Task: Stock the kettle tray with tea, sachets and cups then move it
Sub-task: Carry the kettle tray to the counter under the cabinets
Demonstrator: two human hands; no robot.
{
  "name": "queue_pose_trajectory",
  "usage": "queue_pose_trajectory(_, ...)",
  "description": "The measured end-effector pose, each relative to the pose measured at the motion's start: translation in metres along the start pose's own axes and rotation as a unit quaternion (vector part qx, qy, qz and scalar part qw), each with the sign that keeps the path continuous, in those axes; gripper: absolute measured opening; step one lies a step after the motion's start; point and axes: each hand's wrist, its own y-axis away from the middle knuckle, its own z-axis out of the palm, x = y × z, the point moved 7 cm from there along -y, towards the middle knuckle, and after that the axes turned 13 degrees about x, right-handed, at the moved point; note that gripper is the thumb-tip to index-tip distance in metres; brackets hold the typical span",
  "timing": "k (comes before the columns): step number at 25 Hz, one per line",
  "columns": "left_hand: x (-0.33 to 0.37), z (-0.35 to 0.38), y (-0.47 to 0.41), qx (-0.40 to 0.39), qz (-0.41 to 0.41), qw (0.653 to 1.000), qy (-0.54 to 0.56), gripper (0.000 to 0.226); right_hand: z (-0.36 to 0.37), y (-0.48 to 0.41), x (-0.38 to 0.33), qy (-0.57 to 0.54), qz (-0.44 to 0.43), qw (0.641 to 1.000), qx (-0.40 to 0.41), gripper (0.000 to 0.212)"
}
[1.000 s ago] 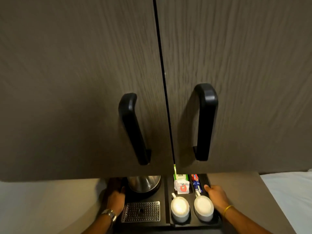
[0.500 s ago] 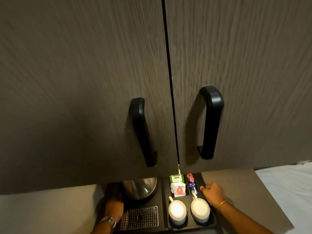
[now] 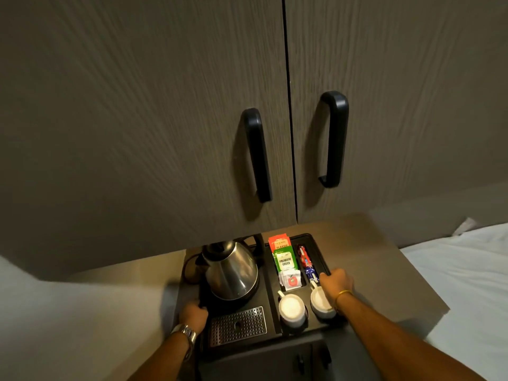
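Observation:
A black kettle tray (image 3: 270,295) rests on a brown counter below the cupboard. On it stand a steel kettle (image 3: 232,270), a metal drip grille (image 3: 237,324) and two white cups (image 3: 291,309). Red and green tea packets (image 3: 283,257), a white sachet (image 3: 291,280) and red-and-blue stick sachets (image 3: 306,261) lie in its back compartments. My left hand (image 3: 192,316), with a wristwatch, grips the tray's left edge. My right hand (image 3: 336,283), with a yellow band on the wrist, grips the right edge and partly hides the right cup (image 3: 320,302).
Two dark wood-grain cupboard doors (image 3: 192,105) with black handles (image 3: 257,155) hang close above the counter (image 3: 384,270). The kettle's cord (image 3: 189,266) loops behind the tray. White bedding (image 3: 467,284) lies at the right, and a pale surface lies at the left.
The view has tilted down and pulled back, so the whole tray and kettle now show below the doors. Both hands remain on the tray's edges.

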Motion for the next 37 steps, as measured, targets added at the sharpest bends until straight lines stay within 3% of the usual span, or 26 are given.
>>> queue_pose_trajectory(4,-0.006,-0.004,0.011,0.008,0.020,0.999,0.035,0.034,-0.002,0.009,0.010,-0.006,-0.007,1.000,-0.025,0.030)
queue_pose_trajectory(9,-0.004,-0.010,0.027,0.011,0.103,0.994,-0.024,0.038,-0.004,0.018,0.012,0.012,-0.042,0.994,-0.105,0.037)
queue_pose_trajectory(12,-0.005,-0.012,0.033,0.009,0.132,0.988,-0.085,0.028,-0.003,0.025,0.013,0.021,-0.064,0.988,-0.142,0.046)
queue_pose_trajectory(29,-0.011,-0.008,0.036,0.013,0.131,0.983,-0.130,0.026,-0.010,0.033,0.009,0.012,-0.086,0.981,-0.175,0.052)
queue_pose_trajectory(37,-0.012,-0.031,0.075,-0.012,0.185,0.976,-0.114,0.048,-0.038,0.053,0.024,0.004,-0.102,0.982,-0.158,0.055)
